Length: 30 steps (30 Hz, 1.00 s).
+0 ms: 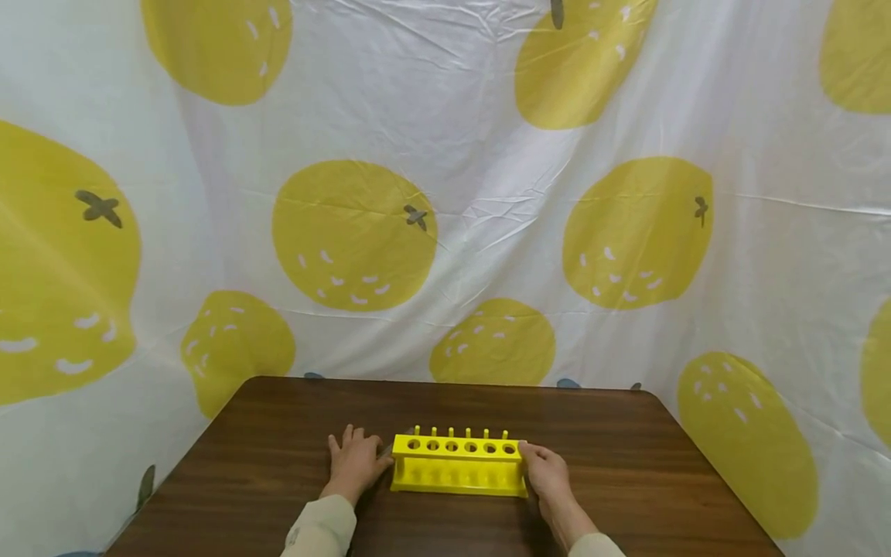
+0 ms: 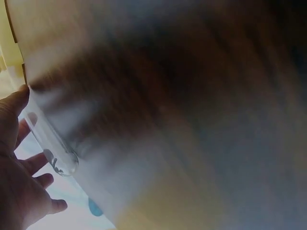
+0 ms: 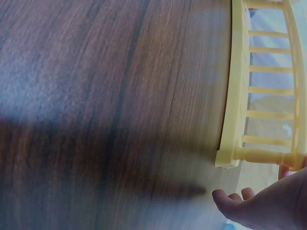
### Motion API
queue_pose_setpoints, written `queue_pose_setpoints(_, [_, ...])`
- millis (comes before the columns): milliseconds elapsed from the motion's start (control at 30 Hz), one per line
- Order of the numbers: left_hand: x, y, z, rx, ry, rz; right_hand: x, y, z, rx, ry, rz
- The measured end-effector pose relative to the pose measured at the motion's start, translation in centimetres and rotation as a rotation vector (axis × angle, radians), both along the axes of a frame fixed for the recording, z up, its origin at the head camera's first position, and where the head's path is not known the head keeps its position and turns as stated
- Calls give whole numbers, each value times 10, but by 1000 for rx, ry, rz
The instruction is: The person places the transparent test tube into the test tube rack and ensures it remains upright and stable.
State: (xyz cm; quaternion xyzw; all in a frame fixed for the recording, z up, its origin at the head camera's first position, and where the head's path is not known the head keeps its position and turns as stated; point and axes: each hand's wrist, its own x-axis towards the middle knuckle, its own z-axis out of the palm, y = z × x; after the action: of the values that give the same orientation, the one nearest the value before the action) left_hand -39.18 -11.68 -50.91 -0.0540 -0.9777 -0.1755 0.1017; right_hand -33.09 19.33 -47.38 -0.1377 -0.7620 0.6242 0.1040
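Observation:
A yellow test tube rack (image 1: 459, 468) stands upright on the table, a row of holes along its top and a row of pegs behind. My right hand (image 1: 548, 470) pinches the right end of its top board; part of that grip is hidden in the right wrist view, where the other fingers (image 3: 225, 199) extend below the rack's end. Left of the rack, my left hand (image 1: 356, 463) rests with its fingers spread. A clear glass test tube (image 2: 53, 139) lies beside those fingers, largely hidden in the head view. Whether the thumb touches the tube, I cannot tell.
The dark wood-grain table (image 1: 445, 402) has rounded far corners. A white cloth with a yellow fruit print (image 1: 355, 236) hangs behind it and along both sides.

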Motion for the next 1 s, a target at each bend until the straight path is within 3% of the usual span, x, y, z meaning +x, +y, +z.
queue_pose_setpoints(333, [-2,3,-6,-27,36,4,-1,0,0,-8,-17,7])
queue_pose_setpoints(567, [0,6,-1,-39,47,19,-1,1,-1,-7,-13,10])
queue_pose_setpoints(833, [1,1,4,25,84,39,0,1,-1,-4,-11,18])
queue_pose_setpoints(1000, [3,-4,11,115,124,46,1,1,0,5,-4,30])
